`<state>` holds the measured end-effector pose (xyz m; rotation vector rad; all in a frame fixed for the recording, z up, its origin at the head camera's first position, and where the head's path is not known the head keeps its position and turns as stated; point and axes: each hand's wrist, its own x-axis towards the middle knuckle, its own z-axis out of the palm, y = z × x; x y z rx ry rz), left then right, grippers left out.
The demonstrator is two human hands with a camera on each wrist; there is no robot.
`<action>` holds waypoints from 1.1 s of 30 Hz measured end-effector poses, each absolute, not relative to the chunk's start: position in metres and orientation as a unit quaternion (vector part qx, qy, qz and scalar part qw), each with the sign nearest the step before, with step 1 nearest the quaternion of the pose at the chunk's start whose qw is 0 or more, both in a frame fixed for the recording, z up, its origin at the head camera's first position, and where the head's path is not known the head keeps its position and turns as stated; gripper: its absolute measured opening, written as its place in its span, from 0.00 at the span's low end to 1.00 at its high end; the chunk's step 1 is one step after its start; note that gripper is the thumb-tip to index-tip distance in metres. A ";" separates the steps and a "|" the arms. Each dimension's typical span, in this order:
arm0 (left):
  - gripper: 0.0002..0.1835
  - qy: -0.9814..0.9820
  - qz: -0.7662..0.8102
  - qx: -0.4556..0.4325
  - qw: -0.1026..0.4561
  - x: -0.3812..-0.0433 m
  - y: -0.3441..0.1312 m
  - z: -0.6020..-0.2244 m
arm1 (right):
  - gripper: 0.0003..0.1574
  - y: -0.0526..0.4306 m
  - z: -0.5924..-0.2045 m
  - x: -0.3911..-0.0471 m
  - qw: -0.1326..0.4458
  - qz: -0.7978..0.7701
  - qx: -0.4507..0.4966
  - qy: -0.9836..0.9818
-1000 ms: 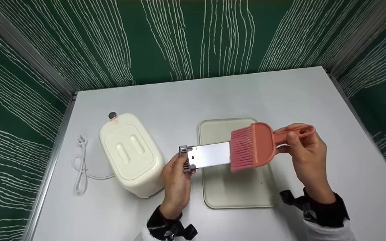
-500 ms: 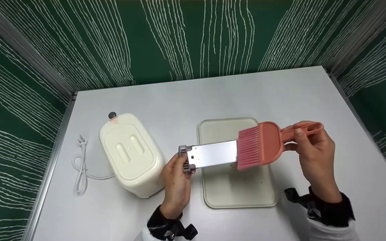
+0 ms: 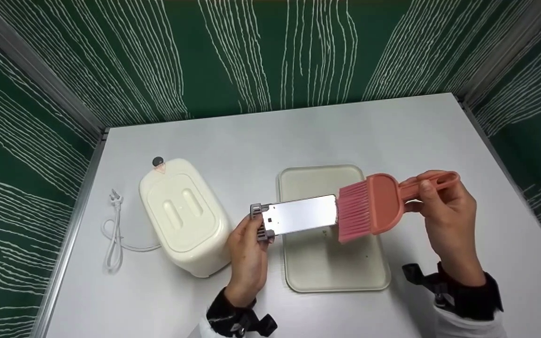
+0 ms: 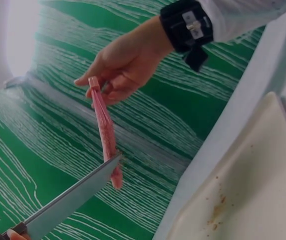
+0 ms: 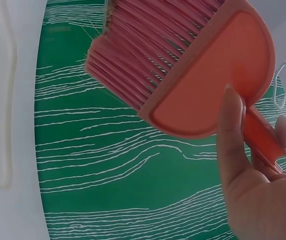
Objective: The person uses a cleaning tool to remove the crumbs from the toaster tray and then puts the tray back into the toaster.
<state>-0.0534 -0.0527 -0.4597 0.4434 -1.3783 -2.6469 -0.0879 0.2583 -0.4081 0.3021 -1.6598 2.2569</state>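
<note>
In the head view my left hand (image 3: 248, 263) grips the grey slotted end of a flat, shiny metal crumb tray (image 3: 302, 215). My right hand (image 3: 449, 216) holds a coral-pink hand brush (image 3: 385, 203) by its looped handle. The pink bristles (image 5: 147, 50) touch the far end of the metal sheet, as the left wrist view also shows from the side. Both things are held above a shallow beige tray (image 3: 336, 277). Brown crumbs (image 4: 220, 205) lie on that beige tray in the left wrist view.
A cream toaster (image 3: 190, 211) with a lid on top and a dark knob (image 3: 158, 161) stands left of my left hand. Its white cord and plug (image 3: 115, 234) lie bundled farther left. Green walls with white lines rise behind the white table (image 3: 261, 145).
My right hand and the brush have moved to the right, so the bristles have slid toward the outer end of the crumb tray. My left hand has stayed in place.
</note>
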 end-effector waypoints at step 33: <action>0.15 -0.454 -0.874 0.162 0.061 -0.054 -0.052 -0.456 | 0.12 0.225 -0.416 -0.083 0.128 0.842 0.175 -0.493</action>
